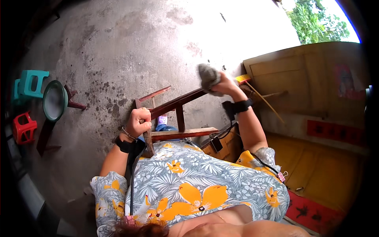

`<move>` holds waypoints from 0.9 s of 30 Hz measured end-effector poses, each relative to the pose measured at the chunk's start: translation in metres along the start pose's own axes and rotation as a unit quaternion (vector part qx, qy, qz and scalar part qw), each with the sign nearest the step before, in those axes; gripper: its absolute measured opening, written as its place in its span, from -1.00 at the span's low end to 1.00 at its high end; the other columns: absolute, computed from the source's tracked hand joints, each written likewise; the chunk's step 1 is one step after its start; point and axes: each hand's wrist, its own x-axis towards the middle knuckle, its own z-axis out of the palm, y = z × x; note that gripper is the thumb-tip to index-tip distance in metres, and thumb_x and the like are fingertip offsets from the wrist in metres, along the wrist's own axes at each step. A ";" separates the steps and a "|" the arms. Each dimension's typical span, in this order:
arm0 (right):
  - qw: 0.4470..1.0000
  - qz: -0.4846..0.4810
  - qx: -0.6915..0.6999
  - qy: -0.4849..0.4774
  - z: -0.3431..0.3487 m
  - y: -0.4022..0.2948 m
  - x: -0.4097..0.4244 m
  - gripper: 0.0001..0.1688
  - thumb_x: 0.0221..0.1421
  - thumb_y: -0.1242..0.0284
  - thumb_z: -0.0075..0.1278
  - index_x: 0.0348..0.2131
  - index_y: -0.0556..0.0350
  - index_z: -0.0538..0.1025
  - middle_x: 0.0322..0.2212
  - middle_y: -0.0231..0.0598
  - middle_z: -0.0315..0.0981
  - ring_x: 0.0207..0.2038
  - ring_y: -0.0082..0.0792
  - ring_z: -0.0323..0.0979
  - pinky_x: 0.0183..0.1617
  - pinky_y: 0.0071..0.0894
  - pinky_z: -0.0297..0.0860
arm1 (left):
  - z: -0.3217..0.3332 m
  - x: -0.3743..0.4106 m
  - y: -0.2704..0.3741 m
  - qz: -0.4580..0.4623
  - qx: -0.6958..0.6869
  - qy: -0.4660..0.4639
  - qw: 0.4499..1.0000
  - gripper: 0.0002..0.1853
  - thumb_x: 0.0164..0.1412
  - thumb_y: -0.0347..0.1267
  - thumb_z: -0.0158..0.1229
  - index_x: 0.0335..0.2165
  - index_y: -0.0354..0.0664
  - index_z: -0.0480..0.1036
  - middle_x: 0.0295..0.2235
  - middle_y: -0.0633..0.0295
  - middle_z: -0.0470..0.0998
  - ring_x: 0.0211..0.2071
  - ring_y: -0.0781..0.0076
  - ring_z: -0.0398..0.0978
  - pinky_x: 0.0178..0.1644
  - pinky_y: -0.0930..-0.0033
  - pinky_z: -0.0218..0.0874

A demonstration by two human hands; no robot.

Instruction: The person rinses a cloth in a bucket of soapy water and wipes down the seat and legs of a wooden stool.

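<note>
My left hand (138,123) is closed around a short worn wooden end piece of a dark red-brown wooden bench (179,118). The bench is held tilted in front of my body, and its legs and crosspieces point away from me. My right hand (227,86) grips a bunched grey cloth (209,77) at the far end of a long dark rail. Motion blurs the cloth, and whether it touches the wood I cannot tell. Part of the bench's near side is hidden by my floral shirt and left hand.
On the left, a green-rimmed basin (65,100) rests on another wooden bench (47,136). Turquoise plastic stools (25,84) and a red plastic stool (25,128) stand beyond it. At right are a yellow-headed broom (243,78), a woven basket (226,143) and a wooden door (284,74).
</note>
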 end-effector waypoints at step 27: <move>0.836 0.132 0.533 -0.018 0.018 0.115 0.022 -0.57 -0.20 0.49 -0.04 -0.22 0.26 0.42 -0.33 -0.13 0.45 -0.31 -0.24 0.44 -0.14 -0.23 0.38 | -0.043 0.003 0.023 -0.044 -0.028 0.019 0.998 -0.80 -0.28 -0.35 -0.01 -0.81 -0.22 0.23 -0.76 0.26 0.38 -0.68 0.40 0.28 -0.47 0.42 0.10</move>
